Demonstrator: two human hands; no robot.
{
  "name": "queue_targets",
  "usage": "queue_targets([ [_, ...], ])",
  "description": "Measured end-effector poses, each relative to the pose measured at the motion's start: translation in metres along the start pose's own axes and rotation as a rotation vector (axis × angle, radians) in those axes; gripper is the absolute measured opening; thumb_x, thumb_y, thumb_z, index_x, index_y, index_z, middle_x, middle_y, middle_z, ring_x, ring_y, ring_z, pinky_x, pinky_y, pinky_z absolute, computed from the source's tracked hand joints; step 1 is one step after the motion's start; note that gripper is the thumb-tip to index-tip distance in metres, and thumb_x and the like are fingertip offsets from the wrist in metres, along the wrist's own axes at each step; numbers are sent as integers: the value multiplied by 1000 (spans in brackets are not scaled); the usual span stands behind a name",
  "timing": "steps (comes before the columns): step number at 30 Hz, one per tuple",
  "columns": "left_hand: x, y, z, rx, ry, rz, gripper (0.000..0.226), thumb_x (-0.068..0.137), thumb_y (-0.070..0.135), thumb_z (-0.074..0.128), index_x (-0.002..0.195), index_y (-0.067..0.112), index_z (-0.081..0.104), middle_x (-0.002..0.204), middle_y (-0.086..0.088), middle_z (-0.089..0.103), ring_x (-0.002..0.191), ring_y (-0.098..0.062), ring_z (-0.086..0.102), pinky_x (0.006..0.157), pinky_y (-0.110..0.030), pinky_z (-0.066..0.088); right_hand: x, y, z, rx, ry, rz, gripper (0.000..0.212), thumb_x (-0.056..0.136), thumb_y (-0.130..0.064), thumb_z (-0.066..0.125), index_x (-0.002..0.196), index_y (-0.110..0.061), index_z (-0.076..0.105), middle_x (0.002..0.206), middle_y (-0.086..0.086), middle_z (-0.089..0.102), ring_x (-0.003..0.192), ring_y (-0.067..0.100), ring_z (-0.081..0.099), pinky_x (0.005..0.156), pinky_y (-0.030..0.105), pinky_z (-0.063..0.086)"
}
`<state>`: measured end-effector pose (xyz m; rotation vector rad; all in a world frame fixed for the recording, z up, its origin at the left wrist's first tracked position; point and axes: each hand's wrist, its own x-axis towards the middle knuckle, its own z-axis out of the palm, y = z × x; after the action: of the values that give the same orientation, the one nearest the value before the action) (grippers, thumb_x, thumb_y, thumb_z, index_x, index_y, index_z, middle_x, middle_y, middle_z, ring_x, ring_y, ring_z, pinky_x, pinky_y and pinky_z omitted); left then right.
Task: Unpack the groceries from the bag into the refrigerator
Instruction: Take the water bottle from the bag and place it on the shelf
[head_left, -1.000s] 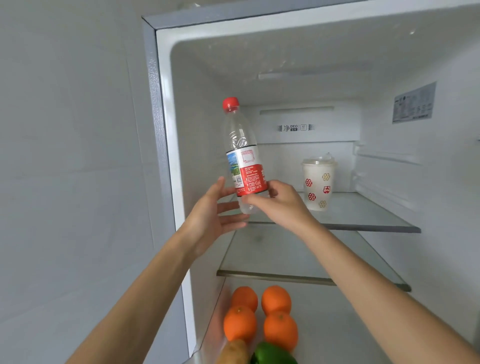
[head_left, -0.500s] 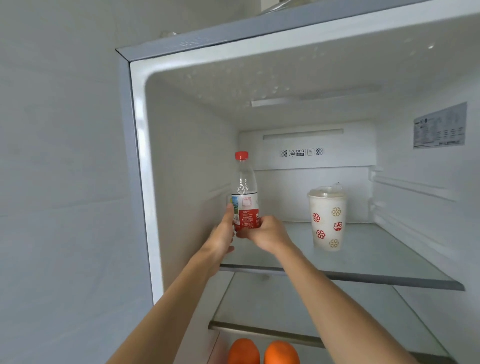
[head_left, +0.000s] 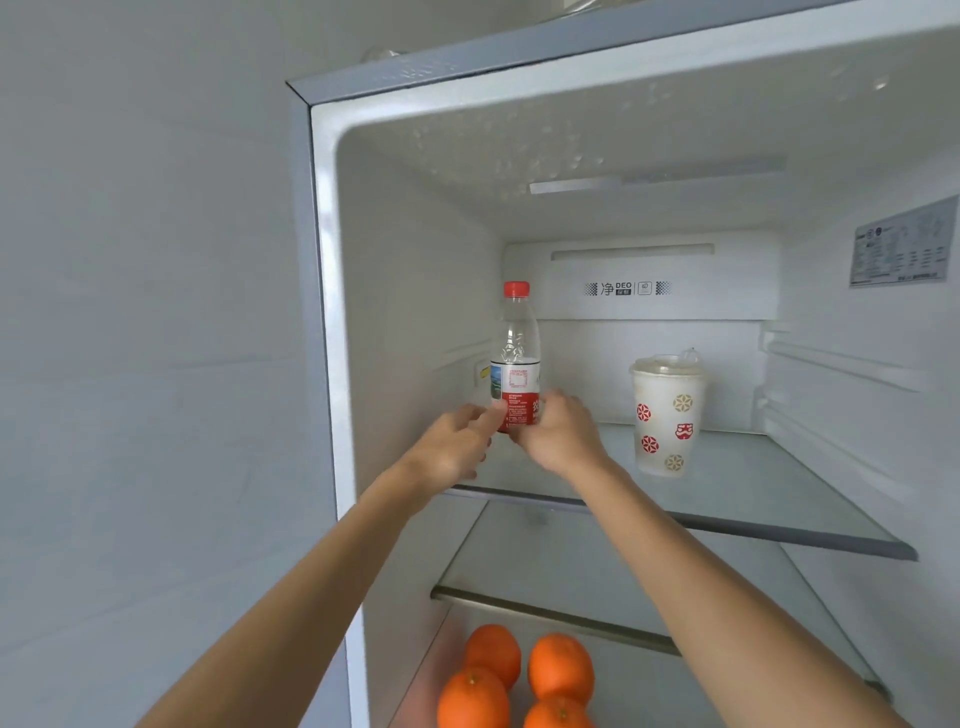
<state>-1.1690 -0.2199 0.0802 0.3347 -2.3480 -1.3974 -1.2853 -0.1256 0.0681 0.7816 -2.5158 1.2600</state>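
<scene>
Both forearms are bare from the elbow area down, with no sleeve, cuff or glove anywhere along them. The left hand (head_left: 457, 447) carries no ring, watch or band that I can see, and the right hand (head_left: 558, 436) is just as plain at the wrist and knuckles. The fingernails are too small and blurred to judge.

- Upright on top shelf (head_left: 779, 499) of refrigerator (head_left: 415, 312), at left: bottle (head_left: 515, 353), left hand (head_left: 452, 452) and right hand (head_left: 558, 436) on its lower part.
- To its right, well apart: lidded cup (head_left: 667, 415).
- Two shelves below: oranges (head_left: 519, 680), clustered at left.
</scene>
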Motion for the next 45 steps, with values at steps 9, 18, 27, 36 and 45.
queue_targets([
  [9, -107, -8, -78, 278, -124, 16, 24, 95, 29, 58, 112, 13, 63, 100, -8, 74, 83, -22, 75, 60, -26, 57, -108, -84, -24, -193, -275, -73, 28, 79, -12, 67, 107, -7, 73, 113, 10, 72, 107, 26, 66, 94, 34, 54],
  [18, -240, -110, -181, 471, -80, -200, 18, 92, 31, 59, 100, 19, 68, 91, -1, 75, 77, -14, 75, 63, -28, 60, -230, -151, 68, -299, -521, -172, 36, 78, -20, 73, 113, -14, 72, 115, 2, 72, 104, 20, 66, 86, 28, 54],
  [27, -395, -271, -233, 357, 1, -548, 15, 89, 29, 60, 95, 18, 68, 89, -2, 76, 75, -15, 75, 58, -27, 56, -354, -180, 214, -307, -911, -294, 46, 81, -21, 68, 126, -20, 61, 119, -1, 64, 99, 20, 65, 80, 30, 53],
  [36, -539, -422, -229, 208, 209, -935, 11, 88, 21, 58, 93, 18, 68, 79, -3, 75, 65, -15, 73, 53, -20, 50, -471, -141, 394, -397, -1360, -435, 45, 84, -18, 64, 129, -18, 59, 116, 0, 65, 104, 19, 62, 86, 31, 52],
  [45, -621, -581, -162, 23, 277, -1341, 14, 88, 18, 58, 98, 18, 68, 89, -4, 71, 85, -23, 71, 65, -26, 51, -566, -31, 562, -572, -1681, -467, 37, 86, -10, 49, 120, -1, 61, 117, 19, 64, 109, 37, 61, 94, 48, 53],
])
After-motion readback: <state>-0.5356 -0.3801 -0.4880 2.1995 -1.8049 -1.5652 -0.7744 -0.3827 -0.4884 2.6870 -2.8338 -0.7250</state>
